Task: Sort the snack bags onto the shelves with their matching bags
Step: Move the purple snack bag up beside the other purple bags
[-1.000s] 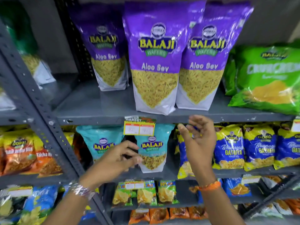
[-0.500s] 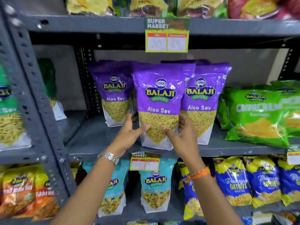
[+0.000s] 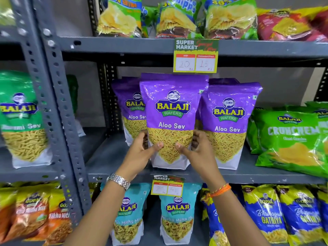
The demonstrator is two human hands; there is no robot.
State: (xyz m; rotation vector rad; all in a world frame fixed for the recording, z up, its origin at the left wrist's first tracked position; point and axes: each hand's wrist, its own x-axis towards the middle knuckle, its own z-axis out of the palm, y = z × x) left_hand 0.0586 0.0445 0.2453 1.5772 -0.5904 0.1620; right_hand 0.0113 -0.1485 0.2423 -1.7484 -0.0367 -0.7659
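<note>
A purple Aloo Sev bag (image 3: 171, 110) stands upright at the front of the grey middle shelf (image 3: 110, 157). My left hand (image 3: 142, 153) grips its lower left side and my right hand (image 3: 197, 153) grips its lower right side, thumbs pressed on the front. Two more purple Aloo Sev bags stand just behind it, one to the left (image 3: 128, 110) and one to the right (image 3: 229, 121). The fingers behind the held bag are hidden.
Green Crunchem bags (image 3: 291, 139) lie right of the purple ones. Teal Balaji bags (image 3: 177, 213) and blue Gathiya bags (image 3: 269, 215) fill the shelf below, chips bags (image 3: 177, 18) the shelf above. A green sev bag (image 3: 21, 121) stands in the left rack beyond the slotted upright (image 3: 58, 121).
My hands rose from the lower shelf to the middle shelf and closed on the front Aloo Sev bag. The view tilted upward, bringing the top shelf into sight.
</note>
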